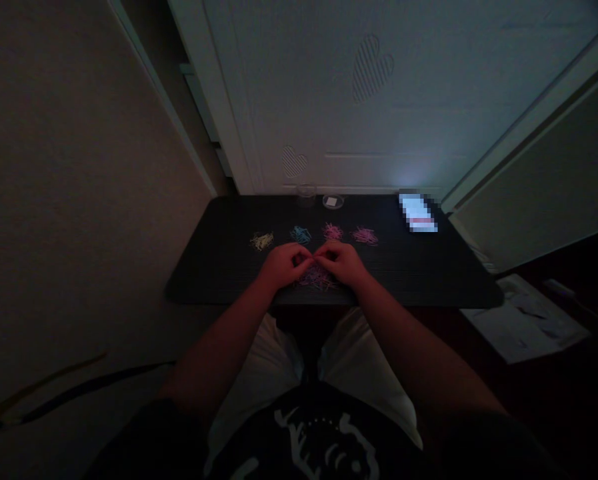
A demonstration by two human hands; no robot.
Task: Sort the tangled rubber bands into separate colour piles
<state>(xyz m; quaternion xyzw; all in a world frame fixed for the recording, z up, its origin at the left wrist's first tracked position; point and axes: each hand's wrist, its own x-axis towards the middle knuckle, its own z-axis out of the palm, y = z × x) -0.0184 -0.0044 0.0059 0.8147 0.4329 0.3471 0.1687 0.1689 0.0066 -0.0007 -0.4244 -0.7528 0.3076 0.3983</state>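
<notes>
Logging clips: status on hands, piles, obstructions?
Left hand, right hand: pinched, contents unclear. Beneath: purplish thin-strand pile, partly hidden by hands. Four smaller piles beyond.

I have bare surface [419,273] to pass over left and right; straight ahead, a row of four coloured piles [301,234] stands in my way.

We take this for a dim room in a home, reading the clock from our body. At 12 o'clock stands a pale panel [289,87] like a door or wardrobe front, embossed with 2 striped hearts [372,70], a decidedly domestic touch. Our small dark surface [219,267], with its rounded corners, sits close before it. We see a lit phone [417,212] at 1 o'clock, a bare wall [53,233] at 10 o'clock, and a pale sheet [523,323] low down between 2 and 3 o'clock.
</notes>
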